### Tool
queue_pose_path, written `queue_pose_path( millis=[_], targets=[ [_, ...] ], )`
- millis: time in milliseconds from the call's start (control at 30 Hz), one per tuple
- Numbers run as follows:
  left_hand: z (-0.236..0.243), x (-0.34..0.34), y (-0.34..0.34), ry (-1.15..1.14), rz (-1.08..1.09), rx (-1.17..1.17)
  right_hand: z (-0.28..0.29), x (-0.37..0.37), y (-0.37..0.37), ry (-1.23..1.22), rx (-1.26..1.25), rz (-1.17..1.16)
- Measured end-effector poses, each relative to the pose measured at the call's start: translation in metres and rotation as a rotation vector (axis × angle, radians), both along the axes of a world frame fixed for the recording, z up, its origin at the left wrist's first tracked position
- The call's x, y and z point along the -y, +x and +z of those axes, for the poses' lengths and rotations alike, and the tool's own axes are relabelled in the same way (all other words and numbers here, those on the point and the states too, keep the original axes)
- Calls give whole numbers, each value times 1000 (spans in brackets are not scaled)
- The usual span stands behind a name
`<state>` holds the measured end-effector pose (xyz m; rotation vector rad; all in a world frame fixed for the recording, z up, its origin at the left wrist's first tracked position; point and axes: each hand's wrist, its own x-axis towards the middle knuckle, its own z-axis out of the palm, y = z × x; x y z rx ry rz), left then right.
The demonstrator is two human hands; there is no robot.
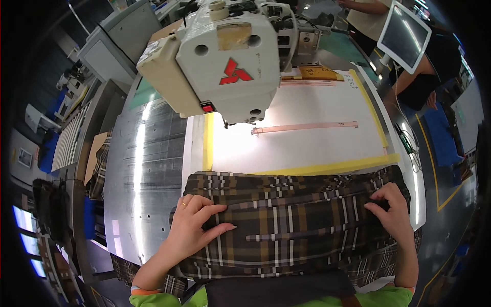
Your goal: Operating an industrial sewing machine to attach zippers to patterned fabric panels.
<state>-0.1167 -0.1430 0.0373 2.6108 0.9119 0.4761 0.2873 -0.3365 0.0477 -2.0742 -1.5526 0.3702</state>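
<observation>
My left hand [197, 225] rests on the dark plaid fabric [307, 215], thumb and index finger apart, with a ring on one finger. My right hand [388, 210] lies on the fabric's right part, fingers curved and thumb apart from the index finger. The fabric, brown-black with white and olive stripes, spreads across the near work surface and has raised folds. Beyond it is a white board [312, 146] edged with yellow tape, carrying a narrow pinkish strip [307, 127]. A large white sewing machine head [230, 61] with a red emblem hangs over the board.
A metal table surface [125, 194] extends left, beside more plaid cloth [99, 171] and cardboard. A tablet-like screen [404, 36] stands at upper right, with a cable hanging below. Two other people [365, 10] are at the right back. Grey cabinets [117, 41] stand behind left.
</observation>
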Motion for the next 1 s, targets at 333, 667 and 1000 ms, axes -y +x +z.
queue_pose_path(
  millis=[333,667,1000],
  targets=[
    [-3,-17,-10,-96,-61,207,-9,0,-14,206,-65,-39],
    [22,-30,-5,-246,-79,323,-8,6,11,482,-104,5],
    [-15,-143,82,162,123,-5,-14,-141,73,163,14,60]
  ],
)
